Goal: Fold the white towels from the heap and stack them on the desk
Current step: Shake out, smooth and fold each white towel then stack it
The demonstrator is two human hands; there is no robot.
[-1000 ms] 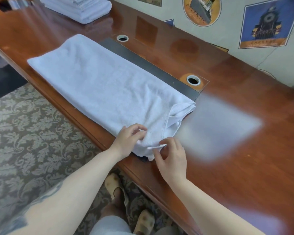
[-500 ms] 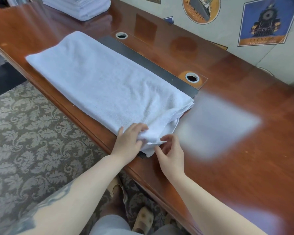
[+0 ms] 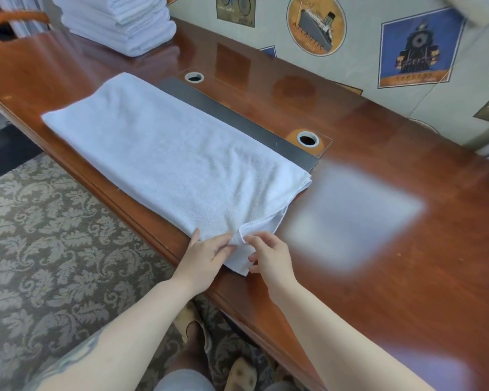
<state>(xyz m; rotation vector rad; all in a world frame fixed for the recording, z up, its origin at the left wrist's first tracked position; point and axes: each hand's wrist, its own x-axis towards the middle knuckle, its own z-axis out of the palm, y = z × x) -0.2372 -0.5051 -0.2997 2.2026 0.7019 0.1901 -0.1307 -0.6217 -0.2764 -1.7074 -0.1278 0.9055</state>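
Near the front edge of the surface lies a white towel, folded into a long, soft rectangle of nubbly terry with a stitched hem showing at its near corner, where the layers part a little. At that corner the left hand rests on the cloth with its fingers stretched almost straight and pressing on the top layer, while the right hand sits just beside it with fingers loosely bent, thumb and forefinger at the hemmed edge; whether they actually pinch the hem I cannot tell. Under the towel's far side runs a flat dark panel set into the wood, with two round metal-rimmed cable holes beside it. At the far left end stands a stack of folded towels, thick and even, well apart from the one being handled. The wood is a glossy reddish brown, polished enough to mirror the wall, and has a moulded front edge; a pale blurred patch hangs over it to the right of the towel. Behind it the pale wall carries printed emblems: a round ship badge and a blue square locomotive poster. Below, a grey-green carpet with a leafy damask pattern covers the floor, and a curved wooden chair back shows at the upper left.
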